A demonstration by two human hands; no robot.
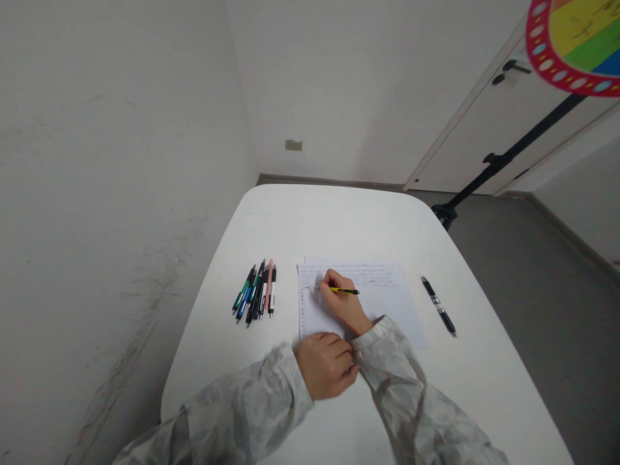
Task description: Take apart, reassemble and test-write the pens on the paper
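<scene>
At the left of your white table, just below the middle of the frame, lies a bunch of slim pens, roughly eight by eye, overlapping too much for you to count surely; among them you can pick out one pink pen, one blue pen and some green and black ones. Right of these, at lower centre, your left hand lies palm down over the paper's bottom edge, fingers curled inward by your right cuff; its palm is hidden, so you cannot tell how tightly they close. Above it, your right hand rests on the written paper, its fingers pinched around one yellow pen near the frame's centre, the tip pointing left at the handwriting. Farther right, one black pen with a silvery middle lies slanted on the table, well apart from your hands. At upper right stands one multicoloured wheel on a black pole.
</scene>
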